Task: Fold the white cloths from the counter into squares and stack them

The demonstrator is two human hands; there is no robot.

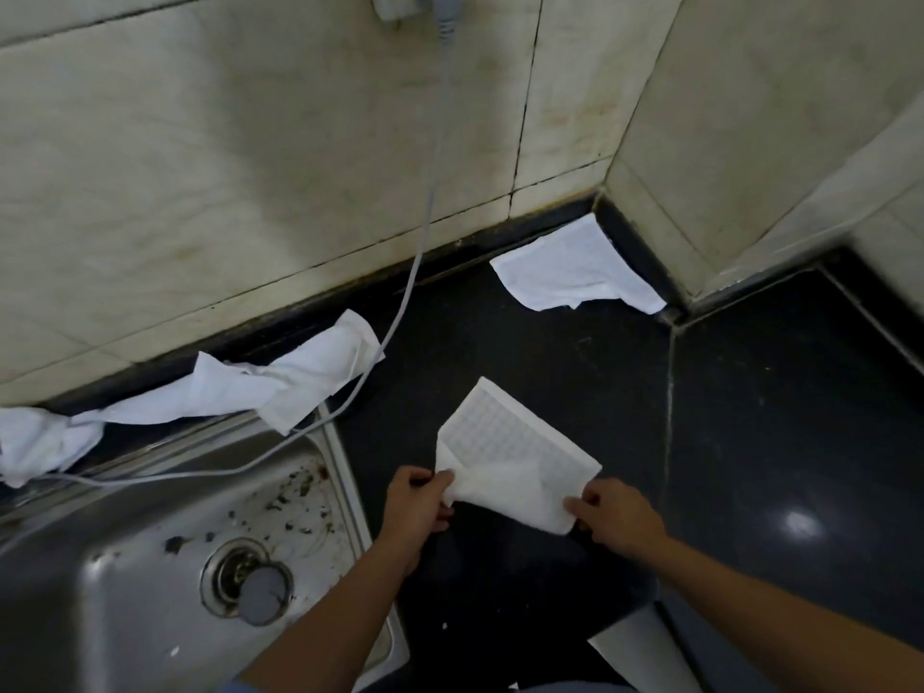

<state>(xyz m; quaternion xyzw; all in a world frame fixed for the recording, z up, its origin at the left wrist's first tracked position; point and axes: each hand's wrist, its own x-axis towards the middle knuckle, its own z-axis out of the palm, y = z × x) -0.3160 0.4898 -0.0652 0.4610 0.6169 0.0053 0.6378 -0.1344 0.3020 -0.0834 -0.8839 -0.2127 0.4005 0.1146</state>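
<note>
A white waffle-textured cloth (515,462) is pinched at its near corners by the left hand (415,502) and right hand (615,517), over the black counter (550,352).

Looked like a kitchen: stained steel sink (125,617) left of the fingers (434,485), dark stone counter (550,352) under them, tiled wall (250,167) beyond.

Left hand (417,497) and right hand (612,515) pinch a white cloth (515,462) over the counter (750,417).

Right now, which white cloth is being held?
The checked cloth: left hand and right hand pinch its near corners. The corner cloth and the crumpled cloth behind the sink lie untouched.
</note>
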